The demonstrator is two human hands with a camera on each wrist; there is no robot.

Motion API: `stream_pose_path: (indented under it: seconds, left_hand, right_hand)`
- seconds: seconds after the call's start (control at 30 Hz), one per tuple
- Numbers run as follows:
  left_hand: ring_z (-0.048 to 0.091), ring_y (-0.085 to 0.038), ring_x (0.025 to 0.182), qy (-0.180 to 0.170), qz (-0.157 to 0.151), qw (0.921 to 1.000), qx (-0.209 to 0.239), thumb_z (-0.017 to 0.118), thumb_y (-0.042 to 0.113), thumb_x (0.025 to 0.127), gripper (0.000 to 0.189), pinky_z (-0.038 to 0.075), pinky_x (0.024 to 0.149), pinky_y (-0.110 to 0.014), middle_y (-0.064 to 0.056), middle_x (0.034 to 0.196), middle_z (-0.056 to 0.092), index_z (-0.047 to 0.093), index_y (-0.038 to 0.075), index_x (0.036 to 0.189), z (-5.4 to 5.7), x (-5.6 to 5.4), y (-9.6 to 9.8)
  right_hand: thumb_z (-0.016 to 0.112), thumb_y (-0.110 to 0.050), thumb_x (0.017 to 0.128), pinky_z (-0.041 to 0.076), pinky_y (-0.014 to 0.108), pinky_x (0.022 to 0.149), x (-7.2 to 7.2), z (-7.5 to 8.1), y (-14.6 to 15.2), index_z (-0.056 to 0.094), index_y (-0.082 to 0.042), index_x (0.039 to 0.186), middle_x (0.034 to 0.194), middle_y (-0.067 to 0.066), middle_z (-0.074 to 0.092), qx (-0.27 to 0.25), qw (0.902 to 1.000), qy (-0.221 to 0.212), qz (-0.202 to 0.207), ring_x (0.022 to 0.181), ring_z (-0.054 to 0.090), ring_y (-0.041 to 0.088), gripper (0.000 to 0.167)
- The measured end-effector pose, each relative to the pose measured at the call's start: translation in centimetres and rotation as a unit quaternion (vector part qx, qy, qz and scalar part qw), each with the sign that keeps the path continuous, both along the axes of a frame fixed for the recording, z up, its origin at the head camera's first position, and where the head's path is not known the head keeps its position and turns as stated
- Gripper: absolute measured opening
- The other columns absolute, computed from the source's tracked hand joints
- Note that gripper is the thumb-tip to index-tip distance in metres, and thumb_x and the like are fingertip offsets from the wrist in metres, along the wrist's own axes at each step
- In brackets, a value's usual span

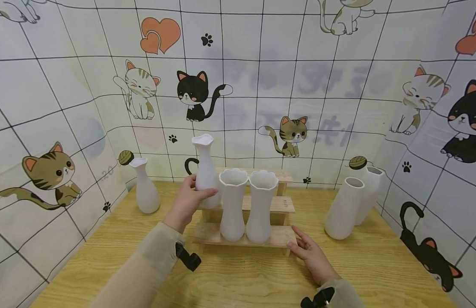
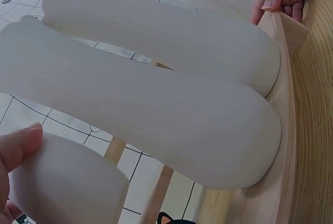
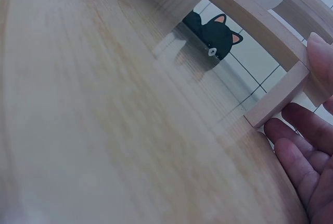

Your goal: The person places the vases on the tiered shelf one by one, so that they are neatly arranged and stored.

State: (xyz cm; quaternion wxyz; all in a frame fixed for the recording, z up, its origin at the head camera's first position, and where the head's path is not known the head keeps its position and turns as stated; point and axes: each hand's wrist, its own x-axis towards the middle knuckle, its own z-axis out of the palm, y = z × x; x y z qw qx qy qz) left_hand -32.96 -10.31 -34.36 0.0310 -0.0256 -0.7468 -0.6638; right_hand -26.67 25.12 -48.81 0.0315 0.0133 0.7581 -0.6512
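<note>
There is some room between the leftmost vase [image 1: 147, 190] and the left hand [image 1: 187, 199]. Two scalloped vases [image 1: 233, 209] obstruct the middle of the wooden stand's [image 1: 284, 205] lower step [image 1: 207, 234]. Between this stand and the right-side vases [image 1: 339, 216], the tabletop [image 1: 238, 282] gives a passage, with the right hand [image 1: 311, 256] at its near end.

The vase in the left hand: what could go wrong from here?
1. The held vase, gripped by the left hand, is close beside the left scalloped vase, so a sideways swing might knock it.
2. That one stands close to the right scalloped vase on a narrow front step; a bump could topple both.
3. The right hand touches the wooden stand; a push might shift it under the vases.
</note>
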Motion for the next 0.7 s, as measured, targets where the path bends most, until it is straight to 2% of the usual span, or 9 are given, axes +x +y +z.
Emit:
stream_pose_path:
  seconds: [0.43, 0.7]
  left_hand:
    - [0.048, -0.032, 0.116, -0.006, 0.002, 0.9999, -0.01, 0.083, 0.026, 0.075, 0.081, 0.042, 0.095, -0.049, -0.012, 0.13, 0.043, 0.037, 0.014, 0.14, -0.4, -0.67, 0.69]
    - [0.048, -0.033, 0.116, -0.009, -0.004, 0.9999, -0.006, 0.081, 0.021, 0.077, 0.078, 0.041, 0.097, -0.051, -0.011, 0.13, 0.043, 0.036, 0.014, 0.141, -0.58, -1.06, 1.02]
  right_hand:
    - [0.065, -0.032, 0.092, 0.033, 0.053, 0.103, 0.13, 0.19, -0.03, 0.029, -0.014, 0.152, 0.142, 0.024, 0.043, 0.005, 1.0, 0.004, 0.001, 0.128, 0.044, 0.034, 0.072]
    - [0.065, -0.03, 0.093, 0.037, 0.049, 0.102, 0.05, 0.12, -0.05, 0.029, -0.013, 0.152, 0.14, 0.024, 0.045, -0.007, 0.9999, 0.007, 0.004, 0.125, 0.048, 0.031, 0.071]
